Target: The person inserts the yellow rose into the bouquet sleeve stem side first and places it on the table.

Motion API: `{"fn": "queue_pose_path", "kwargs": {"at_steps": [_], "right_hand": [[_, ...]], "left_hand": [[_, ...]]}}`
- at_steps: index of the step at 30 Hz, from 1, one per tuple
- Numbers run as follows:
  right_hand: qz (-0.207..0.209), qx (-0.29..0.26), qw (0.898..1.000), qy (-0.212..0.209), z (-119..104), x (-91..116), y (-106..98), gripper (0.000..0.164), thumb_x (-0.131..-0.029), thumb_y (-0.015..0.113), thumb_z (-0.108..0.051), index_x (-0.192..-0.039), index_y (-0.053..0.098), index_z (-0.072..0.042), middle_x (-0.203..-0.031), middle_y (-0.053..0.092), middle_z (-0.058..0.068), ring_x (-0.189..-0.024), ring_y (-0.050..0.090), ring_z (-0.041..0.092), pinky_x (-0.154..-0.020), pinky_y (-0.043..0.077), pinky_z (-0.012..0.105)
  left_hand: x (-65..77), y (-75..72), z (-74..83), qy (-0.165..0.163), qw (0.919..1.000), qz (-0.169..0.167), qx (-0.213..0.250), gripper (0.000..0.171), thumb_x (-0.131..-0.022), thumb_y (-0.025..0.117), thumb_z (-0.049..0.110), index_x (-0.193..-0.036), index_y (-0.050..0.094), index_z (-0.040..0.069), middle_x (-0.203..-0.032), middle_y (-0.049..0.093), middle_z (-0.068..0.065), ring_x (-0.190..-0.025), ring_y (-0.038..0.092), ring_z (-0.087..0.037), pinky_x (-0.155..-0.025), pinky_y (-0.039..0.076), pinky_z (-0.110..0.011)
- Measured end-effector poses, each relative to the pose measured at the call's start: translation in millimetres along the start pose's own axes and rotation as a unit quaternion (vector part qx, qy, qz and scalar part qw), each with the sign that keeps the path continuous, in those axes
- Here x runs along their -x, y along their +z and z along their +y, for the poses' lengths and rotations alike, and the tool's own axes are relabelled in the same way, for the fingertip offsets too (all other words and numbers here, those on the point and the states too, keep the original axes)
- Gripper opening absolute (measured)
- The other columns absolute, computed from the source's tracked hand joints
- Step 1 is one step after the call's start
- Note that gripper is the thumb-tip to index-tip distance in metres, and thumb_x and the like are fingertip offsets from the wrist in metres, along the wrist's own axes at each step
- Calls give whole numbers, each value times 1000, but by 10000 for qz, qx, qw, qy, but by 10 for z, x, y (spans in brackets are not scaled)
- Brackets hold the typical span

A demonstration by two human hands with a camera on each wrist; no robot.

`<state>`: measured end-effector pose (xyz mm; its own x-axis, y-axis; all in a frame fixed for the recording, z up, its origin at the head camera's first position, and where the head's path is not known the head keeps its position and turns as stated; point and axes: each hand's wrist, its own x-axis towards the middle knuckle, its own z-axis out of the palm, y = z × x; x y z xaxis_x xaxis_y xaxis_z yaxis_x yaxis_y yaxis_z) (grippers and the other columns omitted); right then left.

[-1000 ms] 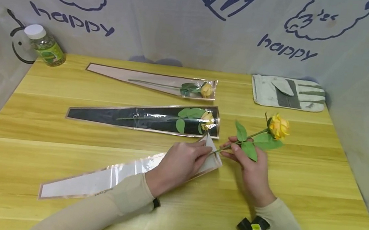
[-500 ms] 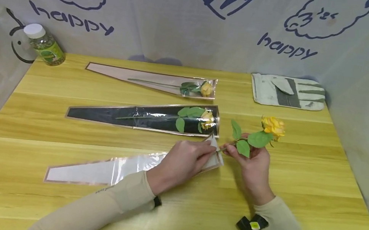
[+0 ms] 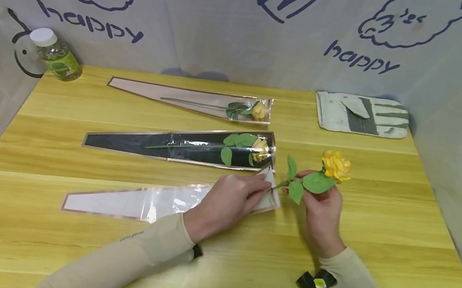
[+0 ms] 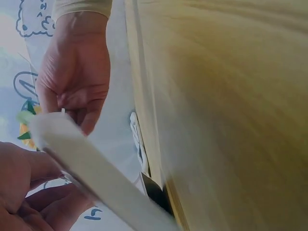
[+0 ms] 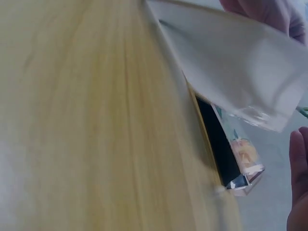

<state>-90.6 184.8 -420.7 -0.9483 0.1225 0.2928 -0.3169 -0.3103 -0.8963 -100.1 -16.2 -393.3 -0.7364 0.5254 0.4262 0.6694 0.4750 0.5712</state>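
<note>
In the head view my left hand (image 3: 226, 198) pinches a white flower sleeve (image 3: 107, 200) near its wide mouth. The sleeve's narrow end points left, and part of its length is hidden behind my left hand and forearm. My right hand (image 3: 324, 213) holds an artificial yellow rose (image 3: 336, 166) by the stem, close to its green leaves. The stem slants down left to the sleeve's mouth, where its lower part goes out of sight. From the left wrist, the white sleeve (image 4: 96, 163) appears raised off the table, with my right hand (image 4: 77, 67) beyond it.
Behind the white sleeve lie a black sleeve (image 3: 131, 145) and a pale pink sleeve (image 3: 147, 88), each with a yellow rose inside. A folded work glove (image 3: 362, 115) is at the back right. A white-capped jar (image 3: 57, 55) stands at the back left, against the cloth backdrop.
The white sleeve's narrow end has swung away from me and slightly right. The rose's bloom has come down and left, and my right hand's fingers have shifted along the stem.
</note>
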Motion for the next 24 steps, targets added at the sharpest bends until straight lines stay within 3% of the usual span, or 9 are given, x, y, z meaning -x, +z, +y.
{"fn": "queue_pose_path", "kwargs": {"at_steps": [6,14,20,24], "right_hand": [[81,545,9977,402,1,-3,6,36,-79,57,28,-93,71,-2,-92,70,6,-89,66,18,-83,52,27],[-54,786,9937,803,-21,-30,30,26,-82,61,21,-93,70,-1,-92,69,6,-91,66,19,-85,52,28],[-229,12,9959,870,2,-7,32,27,-86,60,17,-96,71,-6,-96,69,7,-92,65,19,-85,52,29],[-492,-861,9908,924,17,4,17,14,-95,59,2,-103,70,4,-105,67,13,-96,64,22,-84,53,32]], "left_hand": [[-9,-2,10,25,10000,59,-42,16,-91,67,1,-105,74,1,-114,67,-17,-107,65,-27,-90,49,-31],[-18,-15,-12,33,9997,222,-2,17,-90,68,-1,-106,74,1,-116,65,-18,-106,65,-27,-87,50,-28],[-26,-16,-42,138,9995,286,4,18,-90,69,0,-107,74,2,-115,66,-15,-106,66,-24,-89,49,-27],[-18,-19,-61,149,9993,334,89,18,-89,69,-2,-106,74,1,-114,67,-14,-106,66,-23,-90,48,-25]]}}
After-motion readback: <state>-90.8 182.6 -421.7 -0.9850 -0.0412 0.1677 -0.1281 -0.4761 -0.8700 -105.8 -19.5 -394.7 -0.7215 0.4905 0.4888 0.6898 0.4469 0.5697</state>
